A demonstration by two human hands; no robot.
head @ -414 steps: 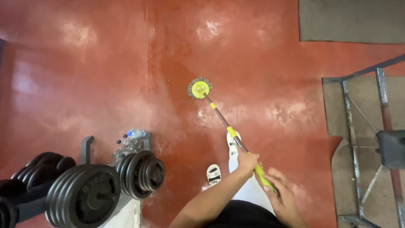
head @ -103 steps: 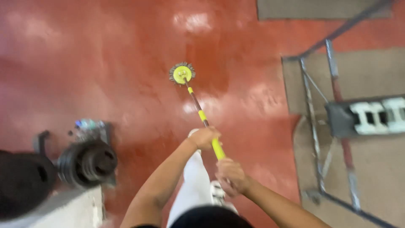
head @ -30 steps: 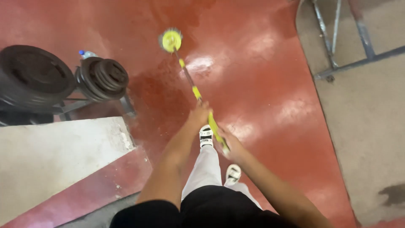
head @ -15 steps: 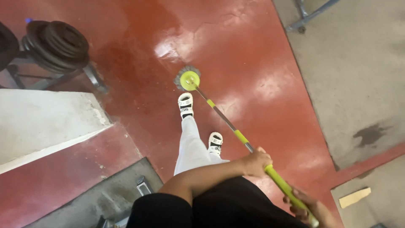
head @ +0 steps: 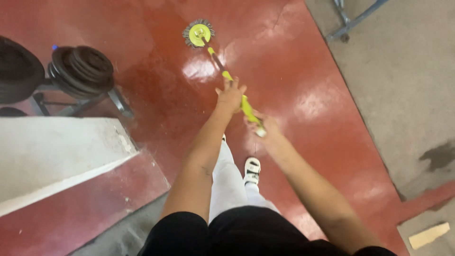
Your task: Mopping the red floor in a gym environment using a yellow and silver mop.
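Left hand (head: 231, 96): wrapped round mop handle (head: 237, 92), mid-shaft.
Right hand (head: 265, 129): gripping handle's end.
Mop head (head: 198, 33): extended forward on red floor (head: 303, 76).
Progress: glossy wet patches near handle; dull stretch beside weight plates (head: 83, 71) probably left.

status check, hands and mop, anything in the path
Left hand and right hand both gripping the mop. Mop head down on the red floor. Weight plates off to the left, apart from it.

Black top, white trousers (head: 227, 182), white sandal (head: 251, 169).
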